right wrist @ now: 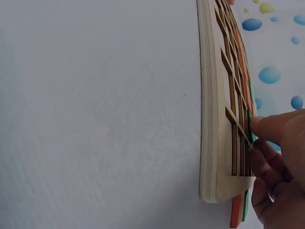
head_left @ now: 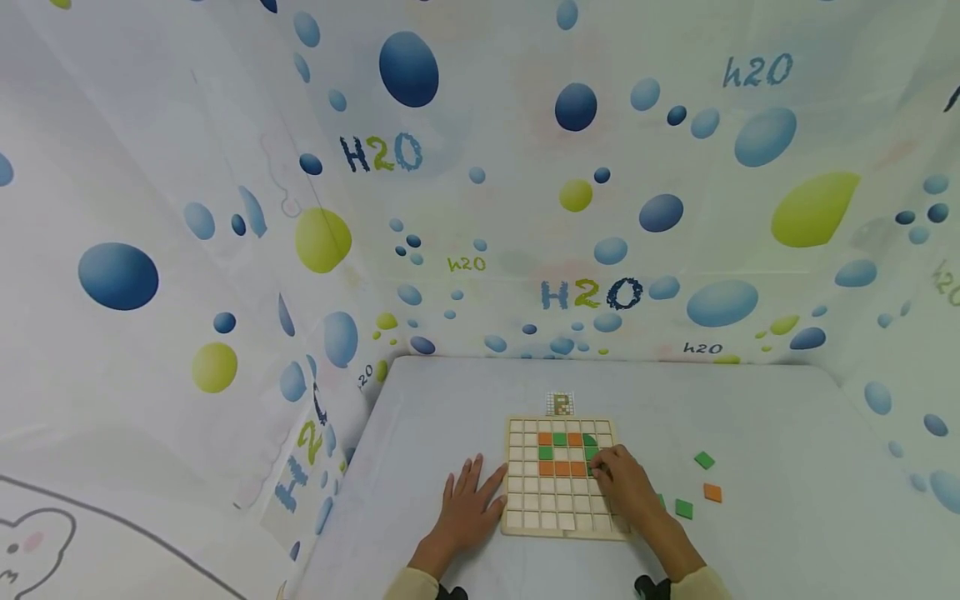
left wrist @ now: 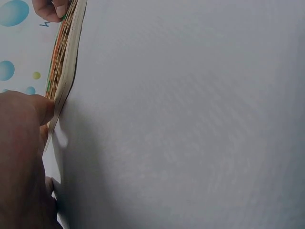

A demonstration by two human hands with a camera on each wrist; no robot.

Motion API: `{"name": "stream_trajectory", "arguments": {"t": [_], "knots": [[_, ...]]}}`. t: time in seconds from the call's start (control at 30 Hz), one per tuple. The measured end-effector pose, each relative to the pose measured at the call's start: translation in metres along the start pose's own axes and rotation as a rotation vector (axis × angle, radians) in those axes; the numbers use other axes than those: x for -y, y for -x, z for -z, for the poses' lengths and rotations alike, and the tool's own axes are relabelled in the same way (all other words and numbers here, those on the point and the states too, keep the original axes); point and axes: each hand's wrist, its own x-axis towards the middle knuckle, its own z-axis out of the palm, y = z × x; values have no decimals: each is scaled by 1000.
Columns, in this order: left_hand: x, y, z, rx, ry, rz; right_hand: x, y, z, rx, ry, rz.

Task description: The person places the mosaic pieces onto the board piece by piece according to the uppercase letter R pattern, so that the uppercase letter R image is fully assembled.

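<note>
Right hand [head_left: 624, 485]: fingers curled, pinching one green tile [right wrist: 249, 126]; tile at hand's ten o'clock, three o'clock of grid board [head_left: 532, 534] centre, long axis hidden; right hand nearer. Left hand [head_left: 468, 510]: fingers spread, holding nothing, at board's nine o'clock edge.

2 forearms [head_left: 677, 548] reach forward; the left hand [head_left: 469, 507] spreads its fingers; the right hand [head_left: 624, 485] bends its fingers, thumb close to their tips.

Two hands [head_left: 468, 507] touch a gridded board [head_left: 547, 503] bearing orange and green tiles [head_left: 562, 469].
</note>
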Motion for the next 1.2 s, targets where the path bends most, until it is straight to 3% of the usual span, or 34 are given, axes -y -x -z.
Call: {"name": "stream_trajectory", "arguments": {"t": [0.2, 0.4, 0.53, 0.67, 0.8, 0.97, 1.2], "knots": [[1, -1, -1, 4, 6, 7, -5, -2, 6, -3, -38, -14], [3, -1, -7, -34, 15, -18, -31, -9, 26, -112, 50, -29], [4, -1, -7, -38, 15, -16, -52, -11, 49, -143, 80, -117], [1, 0, -1, -15, 21, -15, -71, -8, 73, -117, 110, -234], [0, 1, 2, 4, 22, -12, -88, -3, 94, -93, 118, -302], [3, 1, -3, -27, 42, -28, -103, 1, 102, -67, 95, -387], [9, -2, -10, -49, 44, -27, -111, -3, 98, -88, 74, -338]]}}
